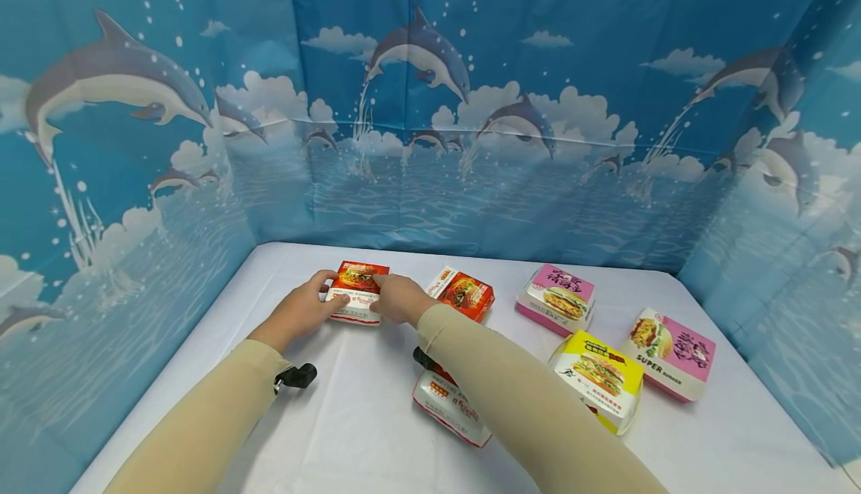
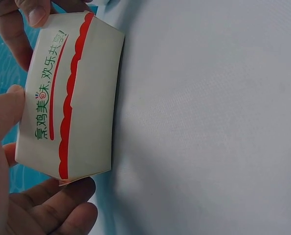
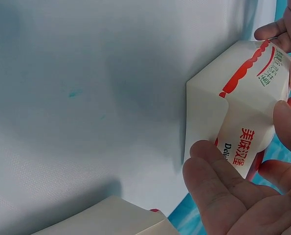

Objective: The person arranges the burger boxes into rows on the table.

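Observation:
A red and white burger box (image 1: 356, 309) sits at the back left of the white table, its printed lid upward. My left hand (image 1: 304, 311) holds its left side, the thumb over the near top edge and the other fingers along the side. My right hand (image 1: 402, 298) grips the right side of the same box. In the right wrist view, that hand's fingers (image 3: 211, 181) lie against the box's side wall and its thumb is at the top edge. The left wrist view shows the white front wall of the burger box (image 2: 91, 112) with a red scalloped band, between both hands.
Another red and white box (image 1: 464, 292) stands right of my right hand; one more (image 1: 451, 408) is partly under my right forearm. Two pink boxes (image 1: 557, 300) (image 1: 673, 352) and a yellow box (image 1: 599, 378) stand at the right. A dolphin-print curtain (image 1: 430, 180) surrounds the table.

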Demonstrator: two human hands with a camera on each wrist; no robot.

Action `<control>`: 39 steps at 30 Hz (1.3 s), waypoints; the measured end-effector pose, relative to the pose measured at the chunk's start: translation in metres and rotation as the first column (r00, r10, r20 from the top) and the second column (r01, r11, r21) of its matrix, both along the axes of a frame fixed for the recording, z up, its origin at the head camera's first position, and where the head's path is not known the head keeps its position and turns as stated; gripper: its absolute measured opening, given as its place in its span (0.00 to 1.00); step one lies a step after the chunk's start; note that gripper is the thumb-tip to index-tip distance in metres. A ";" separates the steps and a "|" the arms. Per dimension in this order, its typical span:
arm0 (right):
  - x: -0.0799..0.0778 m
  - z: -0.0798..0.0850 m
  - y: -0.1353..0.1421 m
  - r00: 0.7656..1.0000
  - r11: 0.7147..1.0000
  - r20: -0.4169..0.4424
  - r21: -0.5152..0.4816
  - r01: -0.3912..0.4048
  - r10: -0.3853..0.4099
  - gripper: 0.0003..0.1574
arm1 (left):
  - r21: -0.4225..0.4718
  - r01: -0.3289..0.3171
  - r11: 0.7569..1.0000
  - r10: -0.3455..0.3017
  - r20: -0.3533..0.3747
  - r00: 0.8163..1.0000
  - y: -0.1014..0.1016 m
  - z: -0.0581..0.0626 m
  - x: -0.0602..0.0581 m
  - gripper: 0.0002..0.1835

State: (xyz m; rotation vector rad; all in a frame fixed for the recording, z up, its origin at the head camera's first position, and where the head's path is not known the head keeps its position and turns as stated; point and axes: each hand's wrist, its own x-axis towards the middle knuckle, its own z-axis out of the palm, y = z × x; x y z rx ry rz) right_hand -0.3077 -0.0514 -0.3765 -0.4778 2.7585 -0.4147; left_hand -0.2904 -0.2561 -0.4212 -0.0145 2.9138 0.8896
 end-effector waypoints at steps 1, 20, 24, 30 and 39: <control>0.000 0.000 0.000 1.000 1.000 0.001 -0.002 0.001 -0.001 0.46 | 0.002 -0.001 1.000 0.001 0.000 1.000 0.000 0.000 0.000 0.41; 0.019 0.043 0.024 0.999 0.995 -0.001 -0.088 -0.036 0.036 0.42 | -0.007 0.008 1.000 -0.009 -0.123 0.992 0.003 0.017 0.010 0.42; 0.028 0.058 0.045 0.999 0.989 -0.007 -0.140 -0.049 0.048 0.40 | 0.008 0.012 1.000 -0.010 -0.187 0.982 0.016 0.024 0.018 0.41; 0.045 0.074 0.084 0.999 0.978 -0.010 -0.207 -0.037 0.036 0.38 | 0.019 0.084 0.996 -0.077 -0.245 0.967 0.040 0.032 0.036 0.39; 0.067 0.076 0.136 0.999 0.980 -0.045 -0.198 0.003 -0.013 0.36 | -0.011 0.226 0.974 -0.220 -0.281 0.934 0.078 0.037 0.067 0.40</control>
